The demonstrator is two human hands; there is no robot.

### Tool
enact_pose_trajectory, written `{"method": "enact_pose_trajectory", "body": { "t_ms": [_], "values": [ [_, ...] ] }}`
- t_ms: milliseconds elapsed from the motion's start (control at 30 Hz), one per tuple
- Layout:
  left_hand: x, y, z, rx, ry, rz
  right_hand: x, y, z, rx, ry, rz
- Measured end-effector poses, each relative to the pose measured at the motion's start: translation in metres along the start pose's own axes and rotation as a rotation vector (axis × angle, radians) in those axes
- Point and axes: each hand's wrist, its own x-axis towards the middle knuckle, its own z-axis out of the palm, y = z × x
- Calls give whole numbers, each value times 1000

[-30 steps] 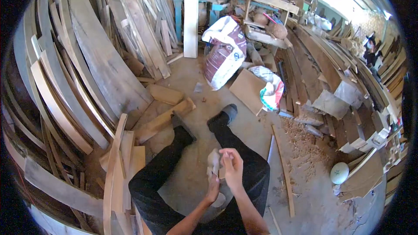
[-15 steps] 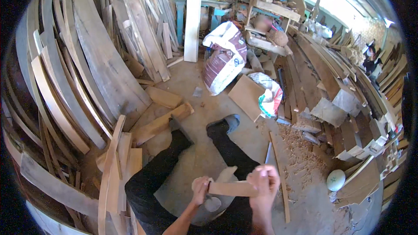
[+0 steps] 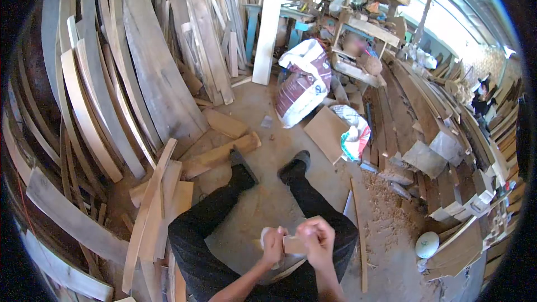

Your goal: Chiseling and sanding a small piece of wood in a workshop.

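Between my thighs, both hands are close together over a short tan strip (image 3: 294, 245) that looks like tape or paper. My left hand (image 3: 273, 245) is closed at the strip's left end. A pale, whitish piece (image 3: 264, 237) shows beside its fingers, its kind unclear. My right hand (image 3: 318, 239) is closed at the strip's other end, fingers bent and pinched. Part of a pale, curved edge (image 3: 292, 269) shows below the hands, mostly hidden by my forearms and leg.
Long boards (image 3: 159, 61) lean along the left; offcuts (image 3: 162, 207) stand by my left knee. A large sack (image 3: 304, 84) and smaller bag (image 3: 352, 134) sit ahead. Stacked timber (image 3: 442, 151), wood shavings (image 3: 386, 196), a thin wooden strip (image 3: 361, 240) and a pale green ball-like object (image 3: 427, 245) lie right.
My right hand has moved left and closer to my left hand, so less of the tan strip shows between them. The whole view has shifted slightly.
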Motion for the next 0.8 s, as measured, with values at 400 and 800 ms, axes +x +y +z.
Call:
{"method": "enact_pose_trajectory", "body": {
  "t_ms": [400, 800],
  "values": [
    [-13, -76, -27, 161, 59, 72, -6, -39, -6, 129, -129, -121],
    [6, 1, -22, -172, 136, 40, 17, 49, 43, -389, -495, -136]
  ]
}}
